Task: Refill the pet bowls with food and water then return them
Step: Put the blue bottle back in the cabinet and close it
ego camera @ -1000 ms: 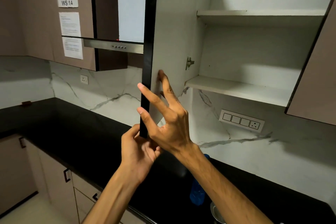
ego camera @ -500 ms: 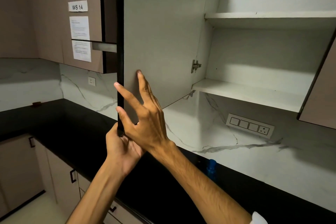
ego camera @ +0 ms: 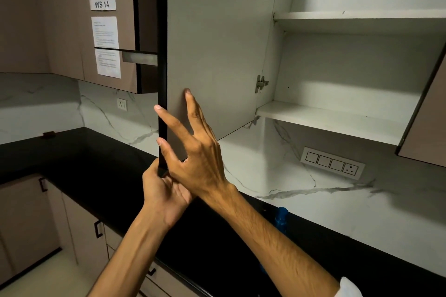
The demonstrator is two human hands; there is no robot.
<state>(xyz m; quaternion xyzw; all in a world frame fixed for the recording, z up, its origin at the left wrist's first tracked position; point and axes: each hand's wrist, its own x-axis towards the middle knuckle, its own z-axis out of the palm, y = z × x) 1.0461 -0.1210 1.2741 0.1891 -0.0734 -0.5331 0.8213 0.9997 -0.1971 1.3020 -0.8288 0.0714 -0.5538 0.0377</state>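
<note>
While splayed, right hand [ego camera: 200, 159] on door [ego camera: 217, 55]

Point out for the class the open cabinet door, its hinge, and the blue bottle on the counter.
cabinet door [ego camera: 217, 43], head view, on its grey inner face.
hinge [ego camera: 261, 83], head view, on the metal arm at the door's inner edge.
blue bottle [ego camera: 281, 218], head view, on its upper part behind the right forearm.

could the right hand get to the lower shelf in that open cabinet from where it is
Probably yes. The right hand rests with straight fingers on the inside of the open cabinet door, and nothing shows between it and the lower shelf.
</note>
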